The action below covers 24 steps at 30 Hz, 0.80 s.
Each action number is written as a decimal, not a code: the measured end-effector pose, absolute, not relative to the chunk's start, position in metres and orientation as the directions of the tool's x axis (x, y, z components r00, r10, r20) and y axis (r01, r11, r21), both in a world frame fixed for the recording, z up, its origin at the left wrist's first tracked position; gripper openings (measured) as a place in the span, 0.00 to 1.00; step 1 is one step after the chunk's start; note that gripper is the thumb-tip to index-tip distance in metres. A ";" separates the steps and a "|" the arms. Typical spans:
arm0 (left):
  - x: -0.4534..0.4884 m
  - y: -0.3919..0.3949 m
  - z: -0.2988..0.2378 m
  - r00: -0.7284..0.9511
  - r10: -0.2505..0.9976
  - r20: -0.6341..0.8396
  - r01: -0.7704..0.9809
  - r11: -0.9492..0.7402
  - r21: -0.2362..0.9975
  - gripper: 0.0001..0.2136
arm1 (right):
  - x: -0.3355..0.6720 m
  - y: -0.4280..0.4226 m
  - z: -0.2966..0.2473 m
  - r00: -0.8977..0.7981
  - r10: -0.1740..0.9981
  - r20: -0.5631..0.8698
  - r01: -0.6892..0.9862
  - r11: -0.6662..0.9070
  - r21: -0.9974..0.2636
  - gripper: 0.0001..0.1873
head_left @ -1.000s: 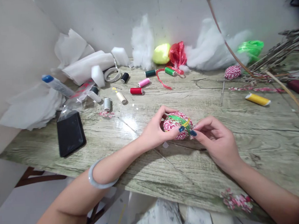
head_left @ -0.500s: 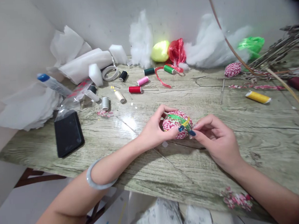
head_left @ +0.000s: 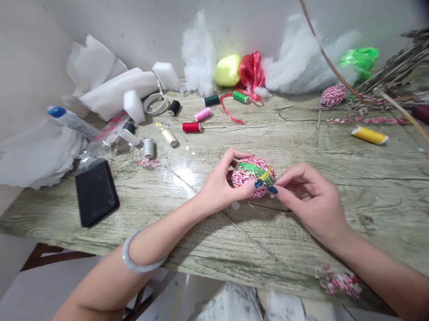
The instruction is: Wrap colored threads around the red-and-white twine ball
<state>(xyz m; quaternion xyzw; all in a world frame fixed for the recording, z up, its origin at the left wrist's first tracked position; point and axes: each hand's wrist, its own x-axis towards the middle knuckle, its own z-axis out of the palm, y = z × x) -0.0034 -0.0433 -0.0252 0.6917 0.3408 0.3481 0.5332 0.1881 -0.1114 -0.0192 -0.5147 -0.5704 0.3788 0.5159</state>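
A ball wound in red-and-white twine (head_left: 248,175), with a green and a yellow band across its top, rests on the wooden table (head_left: 212,238). My left hand (head_left: 219,184) curls round the ball's left side, thumb and fingers gripping it. My right hand (head_left: 307,201) sits at the ball's right side, its fingertips pinched together on the green and yellow band. What lies between those fingertips is too small to make out fully.
Several thread spools (head_left: 191,127) lie behind the ball, a yellow spool (head_left: 369,135) to the right. A black phone (head_left: 95,191) lies at the left near a glue tube (head_left: 70,121) and white paper. Stuffing, plastic bags, a second twine ball (head_left: 332,95) and twigs line the back.
Both hands and the ball have stayed nearly still; the view has shifted slightly, and the fingers have adjusted a little on the band.
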 end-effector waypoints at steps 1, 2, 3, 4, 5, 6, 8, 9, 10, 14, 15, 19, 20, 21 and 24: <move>-0.004 -0.043 -0.025 0.527 0.842 0.117 0.101 -0.198 0.975 0.21 | 0.188 -0.112 -0.019 0.059 0.977 0.203 0.197 0.188 -0.962 0.05; -0.004 -0.043 -0.025 0.527 0.842 0.116 0.102 -0.199 0.975 0.22 | 0.188 -0.112 -0.020 0.057 0.977 0.207 0.196 0.192 -0.962 0.05; -0.004 -0.043 -0.025 0.527 0.842 0.116 0.105 -0.200 0.974 0.22 | 0.189 -0.112 -0.020 0.055 0.976 0.209 0.196 0.195 -0.961 0.05; -0.004 -0.043 -0.025 0.527 0.842 0.116 0.108 -0.202 0.973 0.22 | 0.189 -0.112 -0.020 0.053 0.977 0.207 0.197 0.193 -0.961 0.05; -0.004 -0.043 -0.025 0.527 0.842 0.115 0.111 -0.202 0.973 0.22 | 0.188 -0.113 -0.020 0.052 0.977 0.205 0.198 0.191 -0.961 0.05; -0.005 -0.043 -0.025 0.526 0.842 0.117 0.110 -0.205 0.973 0.22 | 0.188 -0.113 -0.020 0.051 0.978 0.203 0.200 0.189 -0.961 0.05; -0.005 -0.043 -0.025 0.526 0.842 0.120 0.109 -0.207 0.972 0.22 | 0.188 -0.113 -0.020 0.050 0.978 0.202 0.201 0.188 -0.961 0.04; -0.005 -0.043 -0.025 0.526 0.842 0.122 0.106 -0.207 0.973 0.22 | 0.188 -0.113 -0.019 0.050 0.978 0.202 0.200 0.189 -0.962 0.05; -0.005 -0.043 -0.024 0.526 0.842 0.123 0.104 -0.206 0.973 0.22 | 0.188 -0.113 -0.019 0.050 0.978 0.202 0.198 0.189 -0.962 0.05; -0.004 -0.044 -0.024 0.529 0.840 0.121 0.094 -0.199 0.975 0.21 | 0.188 -0.113 -0.018 0.052 0.978 0.203 0.185 0.190 -0.964 0.05; -0.004 -0.044 -0.025 0.529 0.840 0.120 0.093 -0.198 0.976 0.21 | 0.188 -0.113 -0.018 0.051 0.977 0.205 0.183 0.193 -0.964 0.05; -0.004 -0.043 -0.026 0.521 0.844 0.127 0.092 -0.203 0.975 0.22 | 0.188 -0.112 -0.019 0.042 0.979 0.200 0.188 0.189 -0.964 0.05; -0.004 -0.043 -0.026 0.518 0.846 0.129 0.093 -0.205 0.974 0.22 | 0.188 -0.112 -0.019 0.042 0.979 0.199 0.187 0.188 -0.964 0.05; -0.004 -0.043 -0.026 0.516 0.847 0.128 0.097 -0.207 0.974 0.22 | 0.188 -0.112 -0.019 0.042 0.979 0.197 0.185 0.186 -0.965 0.05; -0.004 -0.043 -0.026 0.513 0.848 0.129 0.101 -0.209 0.973 0.22 | 0.189 -0.112 -0.019 0.047 0.979 0.199 0.172 0.188 -0.967 0.05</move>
